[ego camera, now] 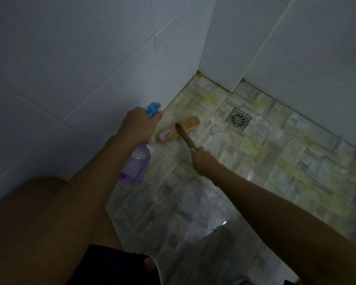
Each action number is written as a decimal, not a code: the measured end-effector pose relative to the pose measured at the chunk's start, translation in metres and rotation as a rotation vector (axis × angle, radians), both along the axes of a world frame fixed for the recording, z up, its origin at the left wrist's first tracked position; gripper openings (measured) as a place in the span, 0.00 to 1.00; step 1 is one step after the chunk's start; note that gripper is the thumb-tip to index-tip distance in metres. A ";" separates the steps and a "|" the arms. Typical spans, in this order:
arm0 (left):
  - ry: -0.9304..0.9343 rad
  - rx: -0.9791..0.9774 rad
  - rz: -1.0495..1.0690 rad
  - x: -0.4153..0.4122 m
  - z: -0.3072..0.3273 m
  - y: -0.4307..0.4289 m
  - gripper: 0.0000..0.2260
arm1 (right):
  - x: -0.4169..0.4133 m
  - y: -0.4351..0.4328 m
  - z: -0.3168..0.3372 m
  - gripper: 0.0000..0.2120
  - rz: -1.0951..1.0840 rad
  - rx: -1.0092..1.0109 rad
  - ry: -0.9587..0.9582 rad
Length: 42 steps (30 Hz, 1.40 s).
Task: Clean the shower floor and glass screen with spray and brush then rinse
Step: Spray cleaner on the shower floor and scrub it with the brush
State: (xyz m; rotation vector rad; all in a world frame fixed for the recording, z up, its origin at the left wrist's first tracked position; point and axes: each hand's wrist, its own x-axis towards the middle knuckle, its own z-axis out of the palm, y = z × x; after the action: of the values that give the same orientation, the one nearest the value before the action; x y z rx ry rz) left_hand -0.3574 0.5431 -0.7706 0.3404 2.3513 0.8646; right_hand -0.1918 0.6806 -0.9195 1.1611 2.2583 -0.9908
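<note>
So R hand point(201, 159) grips brush point(179, 129) by wall point(90, 68) edge, L hand point(140, 124) spray btl point(137, 167).

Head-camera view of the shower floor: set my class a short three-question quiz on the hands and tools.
1. True or false: the right hand grips the long-handled wooden scrubbing brush by its head.
2. The square metal floor drain lies: A under the brush head; B uncovered, right of the brush head; C beside the person's knee.
3. Fill in: the translucent purple spray bottle with blue trigger is held in the ___ hand.
Key: 1 false, by the handle; 2 B; 3 left hand.
</note>
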 end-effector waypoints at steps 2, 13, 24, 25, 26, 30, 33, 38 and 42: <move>0.004 -0.009 -0.014 -0.001 0.000 -0.001 0.23 | 0.029 -0.008 0.006 0.22 0.116 -0.018 -0.020; 0.032 0.142 0.118 0.001 0.013 0.001 0.21 | 0.052 0.071 0.030 0.24 -0.055 0.082 -0.063; 0.059 0.055 0.041 -0.001 0.009 -0.003 0.26 | 0.009 0.098 0.037 0.23 -0.087 0.061 -0.060; 0.060 0.080 0.050 0.000 0.011 -0.003 0.27 | -0.007 0.105 0.039 0.22 -0.176 0.040 -0.036; 0.069 0.098 0.056 0.002 0.011 -0.003 0.28 | -0.024 0.111 0.038 0.19 -0.277 0.020 -0.025; 0.106 0.132 0.069 0.001 0.014 -0.003 0.25 | -0.075 0.117 0.026 0.16 -0.399 -0.058 0.017; 0.118 0.106 0.071 -0.005 0.016 -0.005 0.22 | -0.080 0.096 0.014 0.20 -0.178 -0.021 0.029; 0.096 0.115 0.108 -0.013 0.018 -0.005 0.21 | -0.008 0.083 0.014 0.25 0.322 0.059 -0.063; 0.078 0.125 0.125 -0.013 0.019 -0.006 0.21 | -0.008 0.127 0.016 0.24 0.153 0.154 -0.069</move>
State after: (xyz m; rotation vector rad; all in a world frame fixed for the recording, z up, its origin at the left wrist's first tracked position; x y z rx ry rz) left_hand -0.3708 0.5375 -0.7517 0.2850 2.4162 1.0788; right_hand -0.1995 0.8072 -0.9036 1.0475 2.3617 -0.7183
